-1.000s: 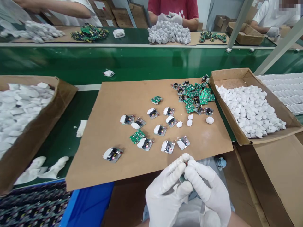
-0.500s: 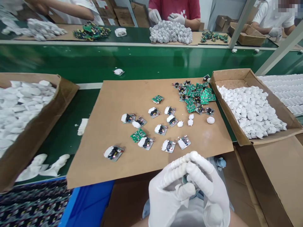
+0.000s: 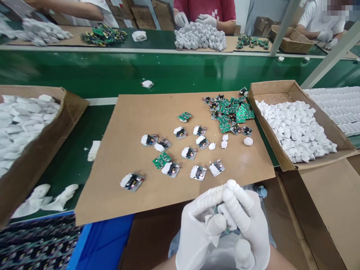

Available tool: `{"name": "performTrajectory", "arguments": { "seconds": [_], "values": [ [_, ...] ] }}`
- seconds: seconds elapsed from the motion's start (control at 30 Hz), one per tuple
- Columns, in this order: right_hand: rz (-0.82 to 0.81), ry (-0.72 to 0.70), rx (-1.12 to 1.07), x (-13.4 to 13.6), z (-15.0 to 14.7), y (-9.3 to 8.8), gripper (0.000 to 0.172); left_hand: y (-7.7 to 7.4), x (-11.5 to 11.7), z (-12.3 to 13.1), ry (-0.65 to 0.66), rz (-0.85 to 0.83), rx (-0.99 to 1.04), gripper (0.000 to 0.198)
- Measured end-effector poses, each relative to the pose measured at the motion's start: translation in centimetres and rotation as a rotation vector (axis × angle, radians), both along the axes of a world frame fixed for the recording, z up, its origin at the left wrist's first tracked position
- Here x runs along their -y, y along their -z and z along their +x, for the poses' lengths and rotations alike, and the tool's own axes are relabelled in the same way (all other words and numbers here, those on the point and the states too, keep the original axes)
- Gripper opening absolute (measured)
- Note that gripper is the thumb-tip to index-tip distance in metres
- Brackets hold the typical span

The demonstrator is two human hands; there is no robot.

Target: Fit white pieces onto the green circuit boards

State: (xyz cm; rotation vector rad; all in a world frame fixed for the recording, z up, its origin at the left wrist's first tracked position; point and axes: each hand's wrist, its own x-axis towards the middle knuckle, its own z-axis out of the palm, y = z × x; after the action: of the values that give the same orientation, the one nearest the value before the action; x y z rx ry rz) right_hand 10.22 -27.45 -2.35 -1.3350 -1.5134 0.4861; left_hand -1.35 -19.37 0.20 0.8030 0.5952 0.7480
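My left hand (image 3: 197, 225) and my right hand (image 3: 251, 225), both in white gloves with ribbed finger covers, meet at the lower middle of the view, in front of the cardboard sheet (image 3: 104, 187). Their fingers are closed around a small circuit board (image 3: 215, 210); only bits of its green edge show between the gloves, and the rest is hidden. Just beyond the fingertips lie circuit boards with white caps, such as one capped board (image 3: 216, 168) and another capped board (image 3: 198, 172). Several loose white caps (image 3: 224, 144) sit farther back.
Green boards lie in a pile (image 3: 236, 112) at the sheet's far right. Open cardboard boxes of white parts flank it: a right box (image 3: 270, 146) and a left box (image 3: 70, 108). A capped board (image 3: 147, 84) rests on the green conveyor (image 3: 107, 71). Co-workers sit beyond. A blue bin (image 3: 101, 240) stands lower left.
The fingers have shifted slightly around the circuit board, still closed together. The capped board on the conveyor has moved a little to the right. The whole view has shifted slightly.
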Motion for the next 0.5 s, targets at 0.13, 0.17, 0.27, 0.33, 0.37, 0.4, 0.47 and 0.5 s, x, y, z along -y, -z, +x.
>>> {"name": "performTrajectory", "arguments": {
  "seconds": [0.13, 0.17, 0.27, 0.33, 0.37, 0.4, 0.47, 0.5],
  "values": [
    [0.089, -0.014, 0.064, -1.2, 0.6, -1.1, 0.057, 0.2, 0.1, -0.1, 0.016, -0.037, 0.0, 0.039],
    [0.072, 0.005, 0.037, -1.2, 0.9, -1.3, 0.058, 0.3, 0.2, 0.0, 0.013, -0.059, 0.017, 0.038],
    [0.079, 0.055, -0.002, -1.3, 1.4, -1.7, 0.061, 0.5, 0.2, 0.3, 0.043, -0.062, 0.043, 0.041],
    [0.105, 0.053, 0.007, -1.7, 1.5, -2.0, 0.056, 0.6, 0.1, 0.3, 0.086, -0.027, -0.008, 0.042],
    [0.115, 0.049, 0.014, -1.9, 1.4, -2.2, 0.051, 0.7, 0.1, 0.3, 0.103, -0.018, -0.036, 0.044],
    [0.12, 0.04, 0.015, -2.2, 1.4, -2.4, 0.047, 0.8, 0.0, 0.3, 0.111, -0.021, -0.054, 0.046],
    [0.119, 0.007, -0.017, -2.7, 1.3, -2.7, 0.046, 1.0, 0.0, 0.2, 0.1, -0.035, -0.028, 0.046],
    [0.115, -0.029, -0.045, -2.8, 1.3, -2.8, 0.047, 1.1, 0.1, 0.2, 0.091, -0.041, -0.001, 0.047]
  ]
}}
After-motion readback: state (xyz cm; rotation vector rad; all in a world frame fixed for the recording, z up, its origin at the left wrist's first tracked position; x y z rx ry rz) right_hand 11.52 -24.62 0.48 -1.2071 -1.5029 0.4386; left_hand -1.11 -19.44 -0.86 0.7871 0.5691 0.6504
